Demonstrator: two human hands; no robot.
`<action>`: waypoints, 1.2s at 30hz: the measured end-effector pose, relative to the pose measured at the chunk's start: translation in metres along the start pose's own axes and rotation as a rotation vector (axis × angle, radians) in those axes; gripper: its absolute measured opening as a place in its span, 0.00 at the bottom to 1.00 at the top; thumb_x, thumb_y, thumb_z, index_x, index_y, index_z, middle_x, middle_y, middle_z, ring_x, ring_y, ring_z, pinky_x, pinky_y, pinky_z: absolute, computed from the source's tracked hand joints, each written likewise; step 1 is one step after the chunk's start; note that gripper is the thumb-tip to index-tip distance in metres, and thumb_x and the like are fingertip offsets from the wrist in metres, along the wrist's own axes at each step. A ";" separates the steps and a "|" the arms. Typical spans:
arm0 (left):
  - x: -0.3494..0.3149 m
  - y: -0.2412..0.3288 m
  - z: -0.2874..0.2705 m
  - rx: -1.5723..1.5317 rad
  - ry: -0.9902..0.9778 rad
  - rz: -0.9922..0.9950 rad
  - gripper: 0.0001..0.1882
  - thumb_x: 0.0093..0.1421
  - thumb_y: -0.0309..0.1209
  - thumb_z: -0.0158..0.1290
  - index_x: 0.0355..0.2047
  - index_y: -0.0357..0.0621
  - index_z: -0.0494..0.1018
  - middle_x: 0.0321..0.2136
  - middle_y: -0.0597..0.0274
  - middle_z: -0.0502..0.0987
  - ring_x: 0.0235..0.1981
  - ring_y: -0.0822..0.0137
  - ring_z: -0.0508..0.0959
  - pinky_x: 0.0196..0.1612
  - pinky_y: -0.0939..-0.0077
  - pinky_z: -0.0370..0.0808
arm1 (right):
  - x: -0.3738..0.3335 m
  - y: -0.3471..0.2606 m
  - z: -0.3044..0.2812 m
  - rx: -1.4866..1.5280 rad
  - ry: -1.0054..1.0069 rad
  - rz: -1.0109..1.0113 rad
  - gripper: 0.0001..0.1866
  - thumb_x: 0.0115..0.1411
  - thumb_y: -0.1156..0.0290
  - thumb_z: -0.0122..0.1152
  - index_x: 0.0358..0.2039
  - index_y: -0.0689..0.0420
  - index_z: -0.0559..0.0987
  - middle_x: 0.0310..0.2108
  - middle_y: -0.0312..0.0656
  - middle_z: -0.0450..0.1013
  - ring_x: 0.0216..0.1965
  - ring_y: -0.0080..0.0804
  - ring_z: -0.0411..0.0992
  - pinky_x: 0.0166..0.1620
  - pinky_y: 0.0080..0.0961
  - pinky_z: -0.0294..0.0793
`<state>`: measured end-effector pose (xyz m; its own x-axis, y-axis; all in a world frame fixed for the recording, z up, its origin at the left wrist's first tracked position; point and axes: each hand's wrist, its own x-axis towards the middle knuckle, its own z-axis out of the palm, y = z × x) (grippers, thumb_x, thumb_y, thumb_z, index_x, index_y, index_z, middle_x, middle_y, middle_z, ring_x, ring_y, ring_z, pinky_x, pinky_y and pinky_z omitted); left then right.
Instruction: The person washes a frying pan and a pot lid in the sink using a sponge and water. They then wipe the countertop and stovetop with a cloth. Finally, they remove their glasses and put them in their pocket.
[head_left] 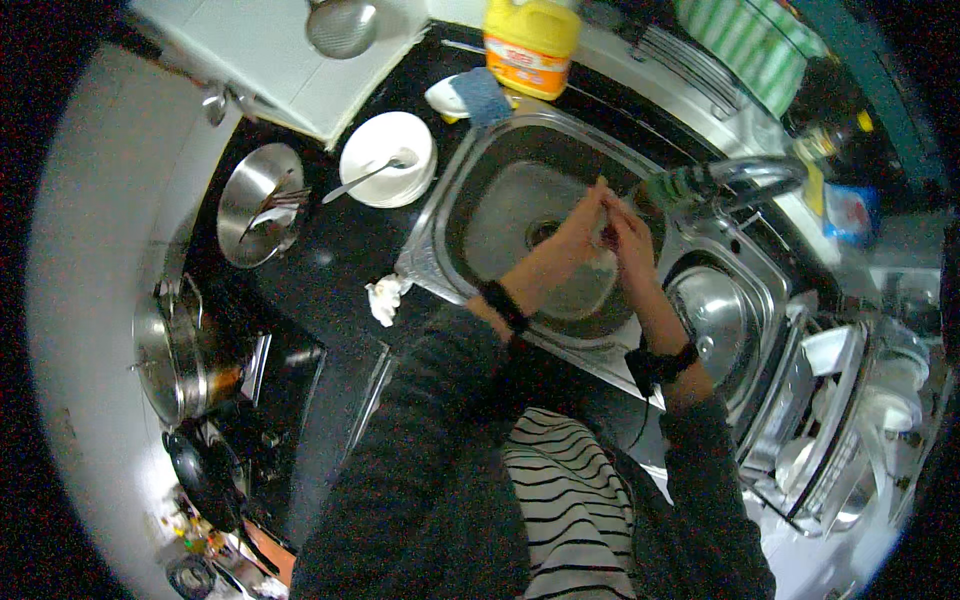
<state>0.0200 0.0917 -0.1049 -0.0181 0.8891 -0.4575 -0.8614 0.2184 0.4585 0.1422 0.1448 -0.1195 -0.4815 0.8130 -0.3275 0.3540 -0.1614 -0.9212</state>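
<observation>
Over the large steel sink basin (480, 150), my left hand (580, 225) and my right hand (630, 243) meet at the fingertips, forming a peak. The fingers of both look stretched out, and nothing held shows; the gap between the palms is partly shadowed. Just right of the fingertips is the chrome faucet (765, 172), its spout pointing toward them. Below my left hand lies the dark drain (541, 233) in the basin floor. Black bands circle both my wrists.
White bowls (385, 130) with a spoon, a steel bowl (243, 205) with utensils and a crumpled white tissue (384, 299) sit on the left counter. A yellow jug (533, 45) and blue cloth (484, 97) stand behind the sink. A loaded dish rack (805, 430) is at right.
</observation>
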 end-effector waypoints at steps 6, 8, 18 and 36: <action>-0.001 -0.017 0.041 0.262 0.124 0.172 0.24 0.62 0.53 0.38 0.49 0.51 0.64 0.42 0.63 0.69 0.42 0.66 0.68 0.45 0.71 0.66 | 0.016 -0.009 0.007 0.008 0.224 -0.336 0.20 0.59 0.59 0.49 0.42 0.64 0.74 0.33 0.38 0.72 0.30 0.27 0.67 0.36 0.24 0.67; -0.001 -0.014 0.040 0.183 0.111 0.146 0.26 0.62 0.54 0.38 0.51 0.51 0.61 0.44 0.62 0.68 0.45 0.65 0.66 0.48 0.70 0.64 | 0.015 -0.008 0.016 0.227 0.099 -0.082 0.23 0.60 0.56 0.47 0.45 0.63 0.72 0.39 0.38 0.70 0.37 0.28 0.66 0.41 0.25 0.66; -0.002 -0.013 0.038 -0.080 0.188 -0.069 0.37 0.60 0.56 0.38 0.60 0.42 0.53 0.51 0.58 0.65 0.50 0.62 0.65 0.54 0.66 0.58 | -0.023 -0.067 0.025 0.399 0.004 0.205 0.36 0.58 0.42 0.44 0.56 0.58 0.63 0.55 0.45 0.59 0.54 0.37 0.60 0.56 0.32 0.58; 0.003 -0.018 0.035 0.077 0.124 0.186 0.22 0.63 0.46 0.41 0.46 0.42 0.67 0.43 0.58 0.71 0.42 0.62 0.71 0.43 0.65 0.70 | 0.024 -0.011 0.009 0.189 0.199 -0.020 0.21 0.60 0.57 0.45 0.48 0.58 0.67 0.46 0.43 0.67 0.45 0.36 0.65 0.47 0.35 0.66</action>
<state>0.0534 0.1051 -0.0877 -0.2393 0.8617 -0.4475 -0.7963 0.0894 0.5982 0.1199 0.1610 -0.1186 -0.3130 0.9080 -0.2786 0.1813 -0.2308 -0.9560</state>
